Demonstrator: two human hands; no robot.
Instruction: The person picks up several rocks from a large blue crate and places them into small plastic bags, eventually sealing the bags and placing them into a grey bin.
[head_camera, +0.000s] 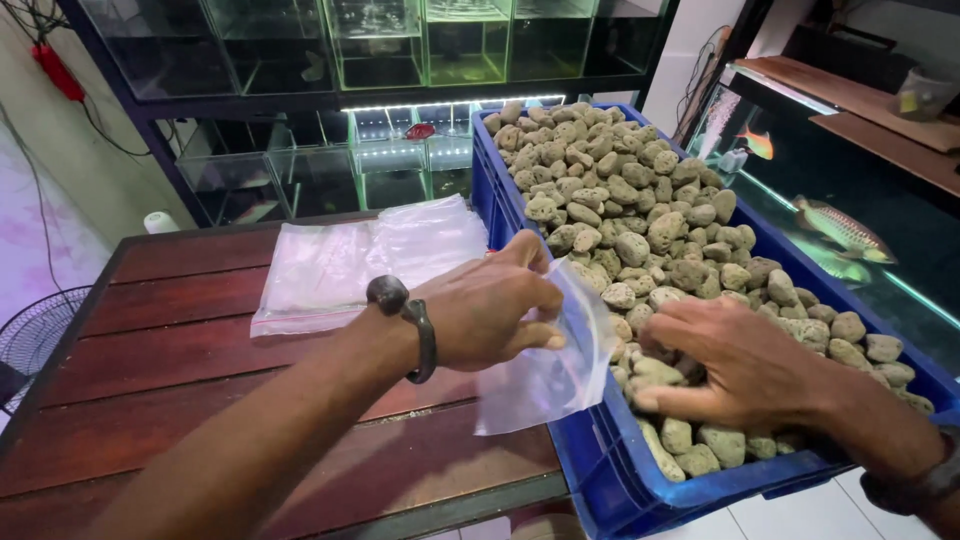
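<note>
Hands, bag, stones: we fill at the crate's near left rim.

Our left hand (485, 315) pinches the clear bag (550, 365) open there; our right hand (745, 365) closes on stones (640, 235) in the blue crate (600, 470). Sagging plastic could spill them onto the table (170, 360).

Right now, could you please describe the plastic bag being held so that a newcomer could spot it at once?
Find the blue crate heaped with pale stones beside the dark wooden table. At the crate's near-left rim, the left hand holds a clear plastic bag hanging over the edge. Unlike the flat stack of bags on the table, it is lifted and held.
</note>
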